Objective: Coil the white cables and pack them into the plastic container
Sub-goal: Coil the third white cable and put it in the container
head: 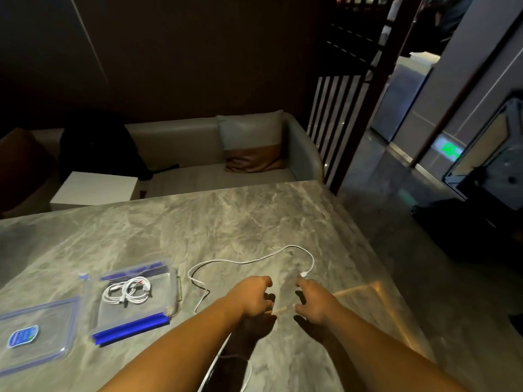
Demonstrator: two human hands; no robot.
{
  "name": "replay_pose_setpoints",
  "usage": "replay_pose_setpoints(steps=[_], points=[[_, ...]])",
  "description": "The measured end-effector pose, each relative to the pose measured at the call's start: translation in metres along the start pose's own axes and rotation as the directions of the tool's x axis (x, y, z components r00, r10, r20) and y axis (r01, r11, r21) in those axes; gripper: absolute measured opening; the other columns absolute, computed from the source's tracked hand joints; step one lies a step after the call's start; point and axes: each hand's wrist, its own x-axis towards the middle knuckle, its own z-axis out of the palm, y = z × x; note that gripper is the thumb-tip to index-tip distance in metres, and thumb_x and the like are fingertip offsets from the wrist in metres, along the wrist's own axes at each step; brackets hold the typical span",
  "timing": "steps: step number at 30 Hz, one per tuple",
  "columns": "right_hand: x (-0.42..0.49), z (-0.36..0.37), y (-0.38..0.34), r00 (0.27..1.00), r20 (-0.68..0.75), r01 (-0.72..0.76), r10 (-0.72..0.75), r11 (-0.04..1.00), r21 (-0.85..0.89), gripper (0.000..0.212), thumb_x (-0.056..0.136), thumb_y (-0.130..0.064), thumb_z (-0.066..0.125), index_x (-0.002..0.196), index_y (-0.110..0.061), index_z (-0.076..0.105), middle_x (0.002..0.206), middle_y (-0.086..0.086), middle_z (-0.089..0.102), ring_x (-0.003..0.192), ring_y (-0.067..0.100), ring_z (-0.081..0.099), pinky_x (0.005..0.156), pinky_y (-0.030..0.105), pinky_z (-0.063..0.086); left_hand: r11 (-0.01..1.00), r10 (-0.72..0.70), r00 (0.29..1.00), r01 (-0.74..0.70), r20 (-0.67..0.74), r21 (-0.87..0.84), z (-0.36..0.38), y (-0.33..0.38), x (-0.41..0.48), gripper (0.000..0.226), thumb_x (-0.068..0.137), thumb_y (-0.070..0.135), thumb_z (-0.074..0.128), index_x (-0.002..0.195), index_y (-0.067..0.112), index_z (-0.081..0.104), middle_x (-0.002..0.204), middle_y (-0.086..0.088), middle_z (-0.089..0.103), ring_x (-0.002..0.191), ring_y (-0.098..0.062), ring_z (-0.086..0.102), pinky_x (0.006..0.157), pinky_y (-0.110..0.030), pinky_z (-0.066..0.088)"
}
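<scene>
A dim lounge, with a grey sofa (175,142) and a two-tone cushion (252,142) against the far wall, frames a grey marble-patterned table (226,222) where a person is packing away charging leads. At the table's left sits a clear plastic container (178,287) with blue clips. Its lid (36,329) lies off, just to the container's left. Inside the container rests a bundle of coiled cables (127,290), white and already wound.

One loose cable (246,261) remains on the bare tabletop, to the right of the container. It runs in a wide, slack arc away from the person, swinging from a bend near the container's right wall out across the table and curling back to end at a small plug (303,274).

Both arms reach forward over the near edge. The left hand (252,295) and right hand (314,299) hover close together, fingers loosely curled with nothing held between them. The plug lies just beyond the right hand's fingertips (298,282); whether they touch it cannot be made out. The right hand is plainly the nearer to that end, while the cable's other leg trails down past the left forearm, towards the container. Pinching the plug looks the likely start of the winding.
</scene>
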Motion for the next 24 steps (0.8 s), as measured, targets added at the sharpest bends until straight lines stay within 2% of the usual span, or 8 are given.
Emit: replay_pose_setpoints(steps=[3,6,11,14,18,21,24], points=[[0.014,-0.013,0.019,1.000,-0.006,-0.004,0.004,0.999,0.050,0.059,0.081,-0.024,0.069,0.136,-0.020,0.048,0.136,0.007,0.052,0.122,0.020,0.057,0.101,0.035,0.049,1.000,0.008,1.000,-0.008,0.001,-0.017,0.005,0.013,0.019,0.053,0.088,0.031,0.066,0.135,0.013,0.050,0.132,-0.010,0.060,0.119,-0.029,0.058,0.097,-0.037,0.048],[0.033,-0.027,0.038,1.000,-0.011,0.015,-0.015,0.998,0.063,0.054,0.076,-0.028,0.071,0.126,-0.021,0.053,0.127,0.008,0.057,0.114,0.022,0.059,0.096,0.036,0.050,1.000,0.012,1.000,-0.012,0.012,0.010,0.010,0.023,0.037,0.046,0.088,0.030,0.064,0.129,0.012,0.053,0.124,-0.012,0.062,0.114,-0.031,0.058,0.091,-0.037,0.049],[0.069,-0.045,0.066,0.997,0.028,0.077,-0.078,0.996,0.042,0.060,0.075,-0.024,0.075,0.131,-0.023,0.051,0.128,0.007,0.052,0.114,0.020,0.057,0.096,0.028,0.047,1.000,0.003,1.000,-0.003,0.014,0.001,0.018,0.035,0.063,0.027,0.086,0.027,0.062,0.109,0.012,0.060,0.110,-0.012,0.065,0.102,-0.031,0.061,0.078,-0.033,0.046],[0.092,-0.054,0.078,0.983,0.085,0.163,-0.162,0.987,-0.003,0.055,0.074,-0.021,0.077,0.125,-0.024,0.055,0.122,0.004,0.051,0.105,0.018,0.058,0.092,0.026,0.049,0.995,-0.021,1.000,0.023,0.016,-0.095,0.026,0.041,0.078,0.030,0.084,0.031,0.065,0.110,0.015,0.061,0.111,-0.007,0.066,0.101,-0.026,0.062,0.080,-0.031,0.048],[0.116,-0.067,0.090,0.949,0.197,0.270,-0.246,0.957,-0.109,0.052,0.075,-0.021,0.078,0.122,-0.025,0.057,0.108,-0.004,0.041,0.091,0.014,0.052,0.082,0.027,0.048,0.962,-0.085,0.996,0.084,0.005,-0.259,0.038,0.048,0.094,0.035,0.083,0.038,0.071,0.109,0.017,0.062,0.104,-0.003,0.067,0.095,-0.022,0.063,0.086,-0.038,0.052],[0.131,-0.076,0.095,0.923,0.248,0.335,-0.293,0.931,-0.149,0.048,0.075,-0.024,0.076,0.119,-0.028,0.058,0.105,-0.005,0.041,0.088,0.016,0.054,0.079,0.031,0.049,0.922,-0.123,0.992,0.105,-0.026,-0.373,0.046,0.054,0.106,0.034,0.082,0.035,0.072,0.110,0.017,0.063,0.101,-0.004,0.069,0.092,-0.021,0.065,0.088,-0.041,0.053],[0.144,-0.079,0.102,0.899,0.273,0.392,-0.342,0.907,-0.155,0.042,0.074,-0.025,0.075,0.113,-0.029,0.057,0.100,-0.006,0.042,0.087,0.014,0.051,0.074,0.028,0.044,0.894,-0.158,0.985,0.114,-0.065,-0.433,0.051,0.059,0.119,0.033,0.082,0.036,0.073,0.106,0.015,0.063,0.095,-0.005,0.069,0.087,-0.022,0.066,0.085,-0.042,0.053]])
